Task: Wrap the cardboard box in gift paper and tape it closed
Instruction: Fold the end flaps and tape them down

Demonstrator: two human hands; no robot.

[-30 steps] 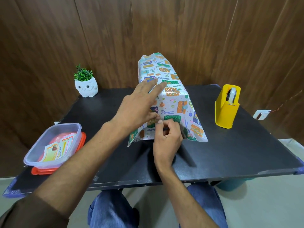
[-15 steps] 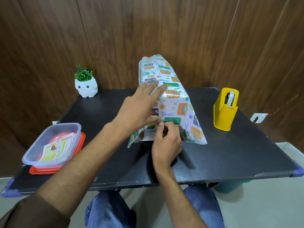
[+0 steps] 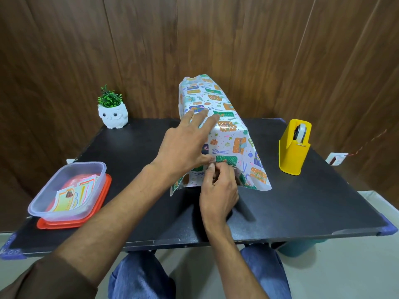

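Observation:
White gift paper (image 3: pixel 228 134) printed with coloured parcels is draped over the cardboard box in the middle of the black table (image 3: pixel 302 201); the box itself is fully hidden. My left hand (image 3: pixel 185 145) lies on the paper's left side with straight fingers pressing it down. My right hand (image 3: pixel 218 188) is at the near end of the package, fingers curled, pinching something small against the paper there, apparently a bit of tape; I cannot make it out. The paper's near edge hangs loose and flares onto the table.
A yellow tape dispenser (image 3: pixel 294 147) stands to the right of the package. A clear plastic tub (image 3: pixel 67 190) with printed cards sits on an orange lid at the front left. A white owl pot (image 3: pixel 112 115) with a green plant is at the back left. Wooden wall behind.
My hands stay at nearly the same spots on the package. The left fingers have slid slightly farther up the paper. The view has shifted a little.

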